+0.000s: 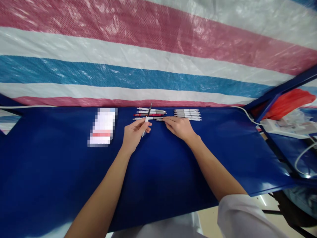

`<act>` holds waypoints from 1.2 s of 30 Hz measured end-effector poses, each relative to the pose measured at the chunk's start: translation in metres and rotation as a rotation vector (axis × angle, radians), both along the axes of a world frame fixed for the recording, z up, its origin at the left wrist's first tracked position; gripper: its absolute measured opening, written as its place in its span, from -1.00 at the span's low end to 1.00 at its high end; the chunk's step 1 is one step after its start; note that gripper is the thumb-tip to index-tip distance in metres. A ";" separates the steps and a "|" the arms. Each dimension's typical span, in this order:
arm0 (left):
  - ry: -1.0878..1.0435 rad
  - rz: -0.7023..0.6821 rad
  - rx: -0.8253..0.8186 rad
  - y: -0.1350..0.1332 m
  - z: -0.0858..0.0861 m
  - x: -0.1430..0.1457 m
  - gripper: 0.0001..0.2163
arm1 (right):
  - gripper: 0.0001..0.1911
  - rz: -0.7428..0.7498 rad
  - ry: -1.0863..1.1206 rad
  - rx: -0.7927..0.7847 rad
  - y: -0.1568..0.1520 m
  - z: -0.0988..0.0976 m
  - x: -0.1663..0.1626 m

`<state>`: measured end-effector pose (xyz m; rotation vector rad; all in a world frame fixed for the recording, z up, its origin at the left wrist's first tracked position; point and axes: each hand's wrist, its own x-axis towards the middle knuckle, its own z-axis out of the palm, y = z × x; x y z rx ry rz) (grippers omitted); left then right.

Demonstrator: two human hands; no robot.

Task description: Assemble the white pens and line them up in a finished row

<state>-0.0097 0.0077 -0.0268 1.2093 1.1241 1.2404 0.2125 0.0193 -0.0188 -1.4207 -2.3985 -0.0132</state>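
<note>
My left hand (133,134) is closed round a white pen barrel (147,119) held upright at a slant. A thin dark refill (150,109) sticks out of its upper end. To its right, the fingers of my right hand (179,127) pinch a small grey pointed piece (159,120) that looks like a pen's front grip section, low over the table. Just beyond my hands lies a group of pens: white ones with grey grips (141,109) and a red pen (140,115). Behind my right hand, several white pens (185,112) lie side by side in a stack.
The blue table (158,185) ends at a striped plastic sheet (148,59) at the back. A blurred-out white and red item (102,127) lies to the left. On the right are a frame bar (284,87), a red bag (288,102) and a white cable (245,114).
</note>
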 end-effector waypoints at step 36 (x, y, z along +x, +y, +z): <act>0.158 -0.006 0.029 -0.004 0.009 -0.002 -0.70 | -0.75 0.021 0.759 -0.212 -0.001 0.019 -0.016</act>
